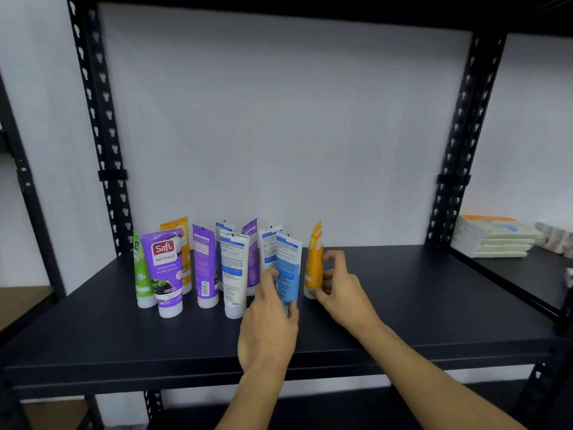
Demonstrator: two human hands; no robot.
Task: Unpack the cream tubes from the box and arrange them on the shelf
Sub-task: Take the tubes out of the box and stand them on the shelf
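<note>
Left hand (pixel 268 324) pinches the blue tube (pixel 288 271) and right hand (pixel 338 287) grips the orange tube (pixel 314 262), both standing cap-down mid-shelf (pixel 403 305), nearer its left edge. I'd seat each cap flat before letting go, since those neighbours look easy to topple.

Two bare forearms are showing from the bottom edge, no sleeves reaching into view. Left hand (pixel 268 330) and right hand (pixel 341 290) are wearing nothing: no gloves, rings, watch or bands. Fingers are looking slightly motion-blurred; nails are showing short.
</note>
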